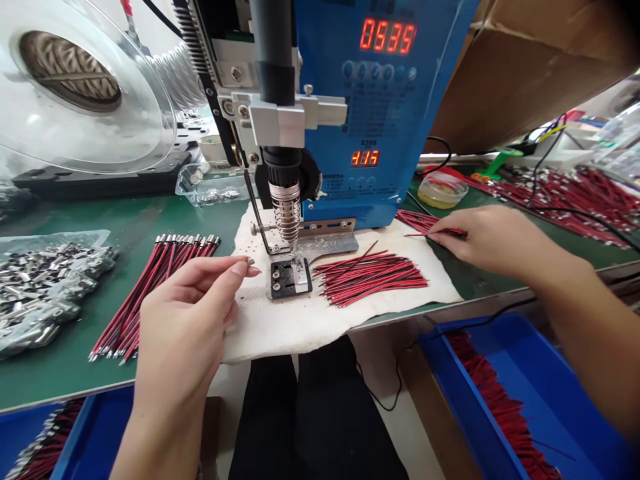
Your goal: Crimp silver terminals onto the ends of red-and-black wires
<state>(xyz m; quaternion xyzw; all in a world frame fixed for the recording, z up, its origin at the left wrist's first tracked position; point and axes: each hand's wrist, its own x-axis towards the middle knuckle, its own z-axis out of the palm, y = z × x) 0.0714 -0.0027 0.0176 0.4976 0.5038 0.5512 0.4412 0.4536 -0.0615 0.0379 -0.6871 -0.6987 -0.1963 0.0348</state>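
Observation:
Between thumb and forefinger of my left hand (193, 300) is a small metal part (251, 263), mostly covered by the fingertips. That hand hovers just left of the black fixture plate (280, 283), under the soldering machine's spring-wrapped tip (286, 213). My right hand (485, 237) is closed around red and black wire (414, 235) at the far right of the white cloth (280, 333). How many wires it grips I cannot tell. A loose pile of red and black wires (373, 277) lies on the cloth between my hands.
Wires with metal ends (160, 280) lie in a row at left, beside a bag of metal parts (55, 287). A blue soldering machine (370, 120) stands behind the cloth. A wire spool (85, 87) is back left; a small round tub (443, 190) sits right. Blue bins (540, 360) hang below table level.

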